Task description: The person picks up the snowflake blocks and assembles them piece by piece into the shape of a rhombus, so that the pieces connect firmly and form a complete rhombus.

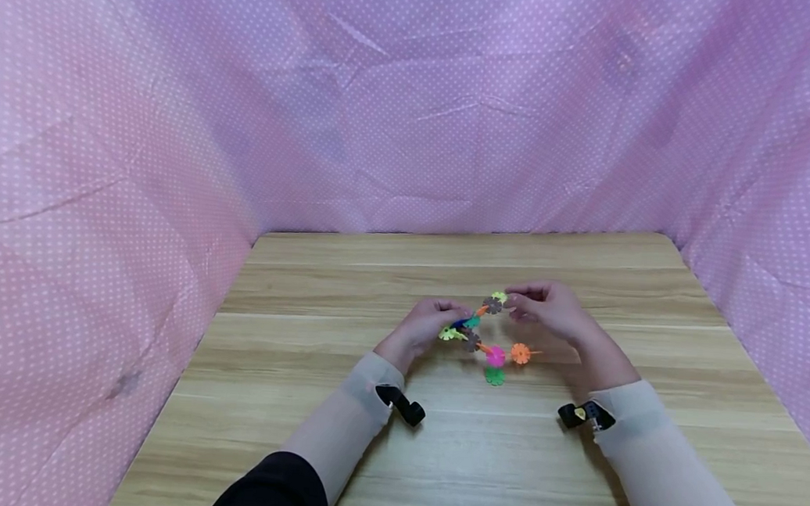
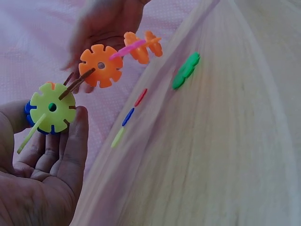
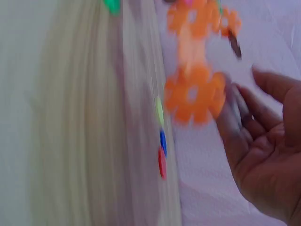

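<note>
My left hand pinches a joined chain of notched plastic flower discs, with thumb and fingertips at a blue disc behind a yellow-green disc. Brown, orange and pink discs branch off from there, slotted edge to edge. The right hand is beside the chain's upper end, close to a yellow-green disc. In the right wrist view its thumb and fingers stand apart, with the fingertips next to a blurred orange disc and nothing pinched between them.
A loose green disc lies on the wooden table. Farther off, the left wrist view shows single red, blue and yellow-green discs. A pink dotted cloth hangs behind and around the table.
</note>
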`<state>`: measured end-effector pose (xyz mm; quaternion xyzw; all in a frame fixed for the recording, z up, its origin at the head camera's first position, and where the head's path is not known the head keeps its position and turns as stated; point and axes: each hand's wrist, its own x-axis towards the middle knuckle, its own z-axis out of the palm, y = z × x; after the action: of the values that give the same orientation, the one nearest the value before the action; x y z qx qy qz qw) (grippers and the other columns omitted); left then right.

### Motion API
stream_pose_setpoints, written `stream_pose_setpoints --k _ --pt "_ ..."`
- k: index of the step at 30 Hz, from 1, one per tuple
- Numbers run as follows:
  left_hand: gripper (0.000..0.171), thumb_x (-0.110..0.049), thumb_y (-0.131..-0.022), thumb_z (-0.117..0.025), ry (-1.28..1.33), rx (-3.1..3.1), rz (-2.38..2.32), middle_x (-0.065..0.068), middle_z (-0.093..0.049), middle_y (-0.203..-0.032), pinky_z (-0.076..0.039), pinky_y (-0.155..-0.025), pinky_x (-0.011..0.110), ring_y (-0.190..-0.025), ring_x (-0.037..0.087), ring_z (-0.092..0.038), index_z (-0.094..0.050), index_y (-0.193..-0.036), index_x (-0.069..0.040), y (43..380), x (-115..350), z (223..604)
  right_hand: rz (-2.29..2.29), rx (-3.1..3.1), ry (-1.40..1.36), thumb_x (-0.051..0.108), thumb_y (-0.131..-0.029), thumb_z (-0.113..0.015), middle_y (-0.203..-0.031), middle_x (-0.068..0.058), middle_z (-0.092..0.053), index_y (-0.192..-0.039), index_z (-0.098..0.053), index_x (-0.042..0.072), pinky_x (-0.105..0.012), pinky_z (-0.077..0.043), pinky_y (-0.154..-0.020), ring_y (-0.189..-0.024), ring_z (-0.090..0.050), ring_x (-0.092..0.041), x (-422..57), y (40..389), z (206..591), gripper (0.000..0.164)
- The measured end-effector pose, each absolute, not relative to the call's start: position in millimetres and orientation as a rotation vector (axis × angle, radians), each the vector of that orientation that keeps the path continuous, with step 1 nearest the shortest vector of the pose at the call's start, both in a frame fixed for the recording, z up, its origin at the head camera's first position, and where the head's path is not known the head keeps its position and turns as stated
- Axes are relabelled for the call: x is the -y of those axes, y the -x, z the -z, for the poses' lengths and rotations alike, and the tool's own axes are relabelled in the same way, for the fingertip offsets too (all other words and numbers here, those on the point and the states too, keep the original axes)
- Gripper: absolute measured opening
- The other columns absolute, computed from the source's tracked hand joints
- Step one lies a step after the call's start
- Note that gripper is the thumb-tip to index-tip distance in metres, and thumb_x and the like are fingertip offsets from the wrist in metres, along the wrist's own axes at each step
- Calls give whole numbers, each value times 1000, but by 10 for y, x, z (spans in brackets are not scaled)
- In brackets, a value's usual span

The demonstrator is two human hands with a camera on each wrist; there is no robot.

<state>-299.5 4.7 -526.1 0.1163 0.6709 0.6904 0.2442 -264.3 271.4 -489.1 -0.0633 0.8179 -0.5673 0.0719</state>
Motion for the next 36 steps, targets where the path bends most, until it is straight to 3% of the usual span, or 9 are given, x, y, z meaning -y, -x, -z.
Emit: stream_pose_setpoints --k 5,11,22,30,36 --pt "17 -16 -100 -73 -319 -1831 -1884 5 -75 -108 -50 -101 36 -106 19 -66 -78 -109 -2 3003 -27 5255 1246 -2850 175 8 -100 -69 -111 -18 -75 -124 -72 -4 -44 -59 -88 -100 -70 -31 -2863 2677 4930 27" --pt "16 -19 -100 -74 -311 -1833 -1878 4 -76 -108 -50 -101 36 -108 18 -66 -79 -107 -7 3012 -20 5253 990 -2915 190 2 -93 -72 -103 -13 -75 -118 -73 -5 -52 -56 -93 -100 -69 -33 -2916 2687 4979 25" --pt "18 -15 -102 -70 -291 -1826 -1917 6 -74 -116 -48 -107 39 -113 20 -64 -76 -112 -1 3011 -17 5256 828 -2899 139 8 -93 -75 -103 -14 -74 -124 -72 -4 -53 -55 -90 -97 -68 -31 -2965 2660 4989 33" --pt "21 -18 -101 -71 -318 -1846 -1895 5 -74 -120 -46 -110 41 -117 21 -64 -76 -113 -2 3010 -14 5259 874 -2903 152 10 -93 -77 -94 -7 -68 -99 -72 8 -47 -53 -83 -89 -62 -27 -2960 2651 5021 8" --pt "23 -18 -101 -71 -335 -1852 -1894 6 -75 -118 -47 -109 40 -116 21 -65 -75 -115 0 3020 -17 5270 1115 -2885 156 13 -99 -74 -97 -4 -73 -99 -77 11 -42 -54 -84 -93 -65 -25 -2890 2660 4967 3"
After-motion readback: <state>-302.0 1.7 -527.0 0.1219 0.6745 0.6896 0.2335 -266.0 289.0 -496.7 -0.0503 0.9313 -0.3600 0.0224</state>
